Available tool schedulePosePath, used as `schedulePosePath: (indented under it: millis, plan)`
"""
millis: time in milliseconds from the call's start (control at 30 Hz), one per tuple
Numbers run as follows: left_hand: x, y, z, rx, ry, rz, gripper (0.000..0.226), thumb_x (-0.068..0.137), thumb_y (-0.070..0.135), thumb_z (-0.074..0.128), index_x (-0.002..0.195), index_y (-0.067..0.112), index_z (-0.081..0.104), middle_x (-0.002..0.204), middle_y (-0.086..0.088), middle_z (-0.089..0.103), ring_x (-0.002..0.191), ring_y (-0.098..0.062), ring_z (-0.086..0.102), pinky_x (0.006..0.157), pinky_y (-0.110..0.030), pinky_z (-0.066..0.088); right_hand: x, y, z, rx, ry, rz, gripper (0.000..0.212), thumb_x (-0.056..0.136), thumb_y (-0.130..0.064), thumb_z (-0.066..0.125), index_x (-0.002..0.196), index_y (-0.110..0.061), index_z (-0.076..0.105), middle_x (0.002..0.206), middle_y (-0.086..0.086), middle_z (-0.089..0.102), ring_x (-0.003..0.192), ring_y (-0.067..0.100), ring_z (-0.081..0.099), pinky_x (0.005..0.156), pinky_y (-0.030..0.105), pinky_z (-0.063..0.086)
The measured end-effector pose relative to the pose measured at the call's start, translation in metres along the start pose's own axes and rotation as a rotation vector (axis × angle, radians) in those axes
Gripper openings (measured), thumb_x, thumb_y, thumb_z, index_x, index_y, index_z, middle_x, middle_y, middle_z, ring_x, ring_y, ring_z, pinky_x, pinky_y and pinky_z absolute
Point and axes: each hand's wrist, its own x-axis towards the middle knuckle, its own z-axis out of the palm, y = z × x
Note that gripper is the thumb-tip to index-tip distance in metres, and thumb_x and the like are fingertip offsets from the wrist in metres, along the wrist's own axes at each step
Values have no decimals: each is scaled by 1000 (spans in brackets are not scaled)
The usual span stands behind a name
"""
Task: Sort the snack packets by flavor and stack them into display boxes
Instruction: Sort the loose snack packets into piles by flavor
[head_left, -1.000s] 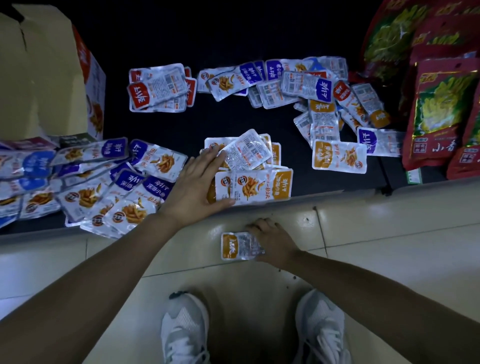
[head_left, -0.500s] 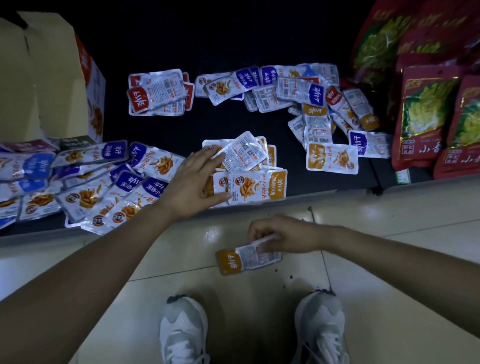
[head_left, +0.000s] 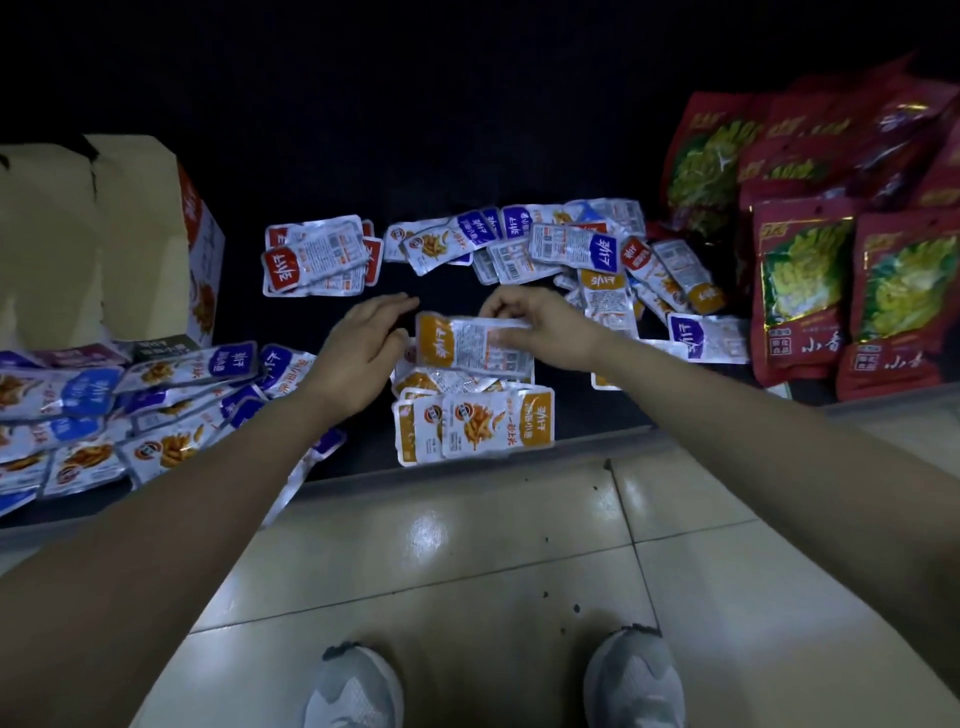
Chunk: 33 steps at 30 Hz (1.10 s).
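The orange packet (head_left: 470, 345), on the floor tiles (head_left: 467, 545) a second ago, now hovers just 12 o'clock of the orange pile (head_left: 493, 423), right hand (head_left: 545, 327) fingers pinching its 3 o'clock edge, left hand (head_left: 358, 348) fingers loose, so it likely joins that flavor next

A dark surface (head_left: 467, 156) carries snack packets (head_left: 496, 427) (some piled by colour), a cardboard box (head_left: 78, 234) and red bags (head_left: 800, 291).
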Motion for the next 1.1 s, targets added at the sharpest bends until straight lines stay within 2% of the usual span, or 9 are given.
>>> schedulePosePath:
  millis: [167, 367, 433, 533, 700, 767, 867, 1000, 1100]
  plan:
    - [2, -6, 10, 46, -88, 44, 57, 95, 43, 31, 148, 24, 36, 154, -1, 33, 142, -17, 25, 112, -28, 16, 7, 22, 34, -300, 121, -132, 24, 88, -17, 70, 112, -17, 67, 102, 3, 66, 95, 18, 58, 85, 41, 48]
    - [12, -3, 7, 101, -132, 64, 63, 89, 57, 25, 128, 22, 61, 147, -1, 43, 136, -19, 34, 110, -36, 25, -3, 36, 15, -388, 117, -215, 40, 88, -30, 69, 126, -18, 63, 122, 6, 55, 114, 21, 45, 98, 33, 35]
    - [27, 8, 4, 84, -104, 57, 58, 92, 51, 28, 127, 20, 61, 139, -2, 51, 130, -20, 40, 104, -31, 29, -9, 40, -11, -339, 176, -143, 37, 92, -25, 65, 128, -16, 61, 125, 8, 55, 120, 21, 46, 100, 27, 32]
    - [56, 32, 18, 99, -103, 71, 36, 99, 30, 43, 129, 17, 58, 131, -5, 55, 124, -22, 45, 99, -30, 33, -26, 64, -54, -404, 194, 114, 41, 90, -20, 67, 129, -15, 58, 130, 11, 53, 126, 26, 45, 100, 27, 33]
    - [100, 80, 67, 268, -319, 48, 43, 98, 35, 48, 139, 21, 46, 142, -8, 44, 133, -27, 34, 107, -36, 29, -68, 104, -63, -645, 63, 478, 83, 76, -36, 79, 144, -18, 35, 141, 13, 39, 131, 33, 36, 104, 40, 34]
    - [106, 84, 78, 286, -377, 16, 45, 98, 38, 47, 141, 22, 44, 143, -8, 41, 133, -28, 33, 107, -37, 29, -75, 112, -56, -623, 152, 484, 81, 74, -37, 80, 141, -19, 38, 136, 12, 42, 127, 32, 39, 101, 40, 34]
    - [102, 78, 78, 132, -390, -34, 41, 99, 36, 46, 137, 19, 49, 136, -8, 45, 125, -24, 44, 102, -35, 37, -75, 117, -56, -577, 240, 423, 64, 80, -35, 76, 135, -17, 48, 135, 8, 48, 128, 26, 41, 96, 34, 23]
    - [96, 66, 60, -198, -270, -181, 31, 100, 37, 45, 122, 20, 59, 127, -4, 56, 101, -16, 59, 93, -34, 48, -61, 102, -61, -503, 365, 266, 42, 93, -27, 63, 130, -11, 54, 129, 8, 53, 124, 25, 44, 83, 29, 16]
    - [86, 57, 42, -203, -202, -245, 40, 102, 42, 37, 127, 19, 59, 130, -1, 57, 100, -15, 56, 84, -28, 43, -35, 78, -64, -282, 372, 218, 46, 98, -31, 55, 137, -8, 47, 135, 12, 51, 125, 31, 46, 104, 38, 26]
